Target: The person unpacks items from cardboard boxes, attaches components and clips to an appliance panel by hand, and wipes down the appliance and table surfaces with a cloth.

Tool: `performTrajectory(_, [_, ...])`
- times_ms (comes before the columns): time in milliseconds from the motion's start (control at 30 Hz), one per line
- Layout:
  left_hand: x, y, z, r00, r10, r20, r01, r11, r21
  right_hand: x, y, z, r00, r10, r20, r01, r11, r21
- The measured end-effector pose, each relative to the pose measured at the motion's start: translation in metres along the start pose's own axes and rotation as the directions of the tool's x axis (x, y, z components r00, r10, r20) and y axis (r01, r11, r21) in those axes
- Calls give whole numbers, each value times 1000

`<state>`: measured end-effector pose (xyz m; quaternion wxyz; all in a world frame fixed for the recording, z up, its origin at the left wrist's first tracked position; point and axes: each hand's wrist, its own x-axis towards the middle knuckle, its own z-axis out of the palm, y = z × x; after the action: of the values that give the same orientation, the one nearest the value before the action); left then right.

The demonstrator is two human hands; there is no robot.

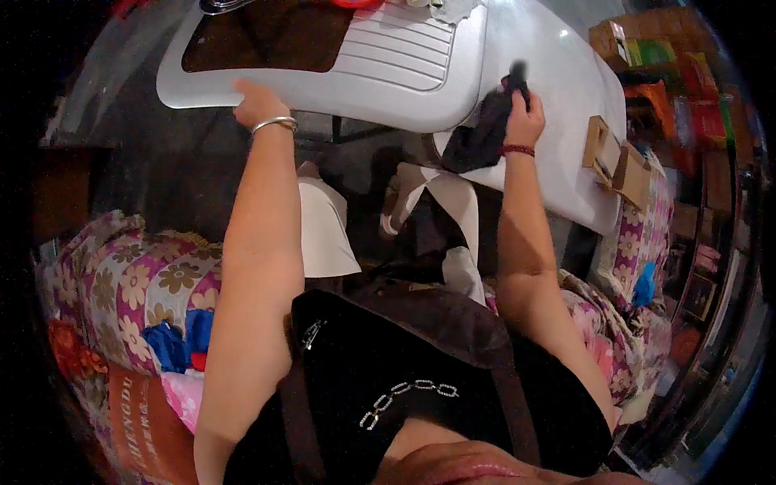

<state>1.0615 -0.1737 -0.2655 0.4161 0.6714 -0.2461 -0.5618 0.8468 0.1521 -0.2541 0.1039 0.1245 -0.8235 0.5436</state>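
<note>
My right hand (525, 120) is closed on a dark cloth (475, 139), pinching it near its top. The cloth hangs down over the near edge of the smooth white surface (558, 97) on the right, and a blurred dark tip sticks up above my fingers. My left hand (260, 105) is at the front rim of a white tabletop (388, 105) with a dark inset panel (259, 36) and a ribbed area. One finger points toward the panel; the others are blurred or hidden, so whether they grip the rim does not show.
An opened cardboard box (616, 166) stands at the right edge of the white surface. Flower-patterned covers (153, 279) lie on both sides of me, with blue cloth (166, 346) on the left one. Stacked boxes and shelves (695, 267) line the right side.
</note>
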Motion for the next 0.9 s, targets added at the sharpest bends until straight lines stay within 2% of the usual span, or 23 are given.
performTrajectory(33, [-3, 0, -2, 1000, 10, 5, -10, 1000, -21, -6, -21, 9, 999, -36, 39, 38, 998, -45])
performTrajectory(67, [-6, 1, -2, 1000, 23, 9, -22, 999, -48, -17, -40, 20, 988, -70, 140, 66, 997, 32])
performTrajectory(100, [-7, 3, -1, 999, 34, 14, -33, 996, -79, -23, 6, 39, 944, -238, 229, 287, 934, -214])
performTrajectory(133, [-3, 2, -1, 1000, 26, 5, -26, 998, -62, -30, -5, 45, 569, -293, 768, 804, 392, -446])
performTrajectory(167, [6, -2, 0, 1000, 19, -2, -19, 999, -47, -70, -30, 52, 713, -484, 507, 691, 606, -393])
performTrajectory(267, [14, -11, 5, 996, 42, -75, -47, 997, -62, -87, -46, 45, 674, -501, 543, 704, 659, -265])
performTrajectory(333, [21, -16, 10, 994, 55, -91, -60, 997, -56, -60, -36, 47, 677, -477, 561, 717, 600, -356])
performTrajectory(367, [1, -1, 1, 999, 42, 1, -42, 999, 7, -38, -19, 54, 731, -443, 519, 670, 610, -423])
performTrajectory(400, [2, 0, -2, 999, 43, 4, -43, 999, 18, -16, -11, 62, 816, -344, 465, 562, 659, -499])
performTrajectory(433, [9, -6, -3, 999, 44, 3, -44, 999, 27, 4, -4, 71, 909, -178, 378, 356, 802, -479])
performTrajectory(467, [18, -11, -1, 999, 50, 2, -50, 998, 33, 30, 8, 78, 908, -217, 359, 394, 735, -552])
performTrajectory(500, [25, -19, 5, 987, 150, -55, -152, 988, -41, 45, -38, 70, 899, -28, 437, 343, 665, -663])
performTrajectory(533, [24, -16, 7, 990, 134, -40, -135, 990, -38, 56, -86, 69, 884, 95, 457, 397, 365, -842])
performTrajectory(600, [21, -15, 3, 996, 89, -12, -90, 996, -20, 81, -104, 82, 898, -2, 440, 420, 301, -856])
performTrajectory(667, [30, -19, 3, 993, 115, -24, -114, 993, 32, 103, -83, 113, 920, -116, 374, 379, 500, -778])
performTrajectory(700, [24, -18, 2, 990, 140, -21, -139, 990, 22, 118, -73, 133, 917, 4, 400, 292, 676, -677])
performTrajectory(733, [21, -16, 2, 986, 166, -20, -166, 986, 10, 127, -66, 154, 930, 51, 365, 201, 760, -618])
performTrajectory(800, [30, -26, 3, 980, 200, -16, -201, 978, -63, 127, -79, 184, 911, 214, 353, 46, 799, -600])
performTrajectory(833, [34, -28, 3, 976, 219, -13, -219, 971, -97, 120, -85, 195, 914, 133, 383, 142, 779, -611])
performTrajectory(900, [26, -21, 2, 983, 180, -36, -180, 984, -3, 105, -96, 212, 896, -22, 443, 327, 708, -626])
